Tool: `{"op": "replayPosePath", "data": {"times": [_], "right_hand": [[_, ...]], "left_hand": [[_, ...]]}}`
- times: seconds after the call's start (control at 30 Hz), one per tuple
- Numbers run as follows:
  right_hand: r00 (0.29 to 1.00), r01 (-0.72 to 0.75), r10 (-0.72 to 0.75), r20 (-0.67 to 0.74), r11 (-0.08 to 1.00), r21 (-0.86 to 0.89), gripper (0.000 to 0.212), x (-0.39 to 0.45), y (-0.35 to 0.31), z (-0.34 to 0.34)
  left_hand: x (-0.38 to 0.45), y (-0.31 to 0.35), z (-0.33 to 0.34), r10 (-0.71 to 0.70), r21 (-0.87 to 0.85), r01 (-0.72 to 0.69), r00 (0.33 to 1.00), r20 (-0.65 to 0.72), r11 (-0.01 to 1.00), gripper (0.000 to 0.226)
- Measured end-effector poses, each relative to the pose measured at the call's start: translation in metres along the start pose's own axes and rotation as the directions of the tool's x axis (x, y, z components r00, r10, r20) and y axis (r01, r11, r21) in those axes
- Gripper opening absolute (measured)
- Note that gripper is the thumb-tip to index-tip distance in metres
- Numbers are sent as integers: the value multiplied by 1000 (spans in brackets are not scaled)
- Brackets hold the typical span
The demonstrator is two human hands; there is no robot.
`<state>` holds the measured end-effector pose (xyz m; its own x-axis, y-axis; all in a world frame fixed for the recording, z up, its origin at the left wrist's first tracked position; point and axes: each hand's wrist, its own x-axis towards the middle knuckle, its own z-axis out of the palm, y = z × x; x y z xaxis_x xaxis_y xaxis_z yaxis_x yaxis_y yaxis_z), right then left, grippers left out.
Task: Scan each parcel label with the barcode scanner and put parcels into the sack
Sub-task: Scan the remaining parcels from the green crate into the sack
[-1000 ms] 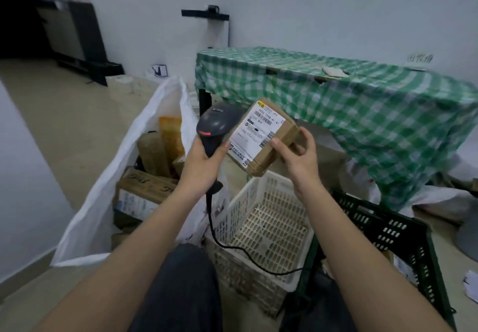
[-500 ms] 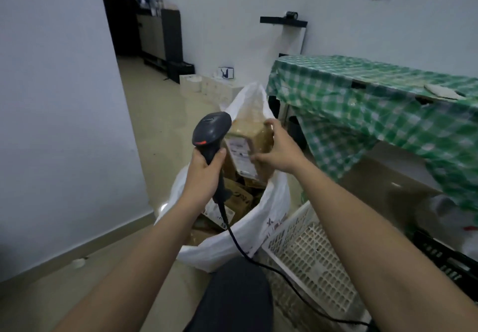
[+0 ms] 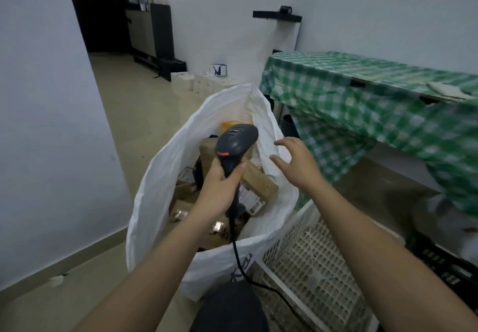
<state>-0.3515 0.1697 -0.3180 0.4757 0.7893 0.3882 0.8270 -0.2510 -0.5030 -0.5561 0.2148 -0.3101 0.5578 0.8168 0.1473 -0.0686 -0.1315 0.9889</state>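
Scanner held over the open sack, parcel lying inside.

The left hand (image 3: 219,189) grips the dark grey corded barcode scanner (image 3: 234,150); just beyond, the brown cardboard parcel with a white label (image 3: 254,184) lies in the white woven sack (image 3: 160,176), under the empty, spread-fingered right hand (image 3: 297,163).

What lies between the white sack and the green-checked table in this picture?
In the head view, the open right hand hovers between the sack and the table; below it, the white basket.

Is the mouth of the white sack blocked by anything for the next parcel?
Nothing visible covers it: the white woven sack gapes open. Only the left hand holding the black barcode scanner hangs over it; the empty right hand is at its rim.
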Motion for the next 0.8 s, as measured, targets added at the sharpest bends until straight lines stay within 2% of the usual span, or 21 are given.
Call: {"op": "replayPosePath", "data": {"times": [0.13,0.2,0.3,0.4,0.5,0.67,0.8], "right_hand": [[992,-42,86,-94,914,403,16,-51,5,-36],[983,-91,157,-99,875,475,12,-81,17,-57],[935,-207,323,-149,834,511,13,-131,50,-83],[821,-377,536,-197,767,520,13,-188,100,-105],[712,-531,682,-167,678,508,15,-239,156,-123],[516,-721,834,-196,546,426,15,-313,245,-117],[425,-840,899,-111,437,321,12,-346,313,-91]], "left_hand": [[-2,3,35,60,1,-61,996,69,998,30],[-6,7,61,60,16,-63,990,130,998,32],[-16,10,104,26,24,-32,969,247,999,22],[-31,4,154,0,36,-15,925,380,999,33],[-50,-11,206,-15,68,-19,878,478,998,20],[-67,-58,280,-92,196,-45,766,636,980,19],[-66,-109,326,-130,254,-60,733,668,965,21]]}}
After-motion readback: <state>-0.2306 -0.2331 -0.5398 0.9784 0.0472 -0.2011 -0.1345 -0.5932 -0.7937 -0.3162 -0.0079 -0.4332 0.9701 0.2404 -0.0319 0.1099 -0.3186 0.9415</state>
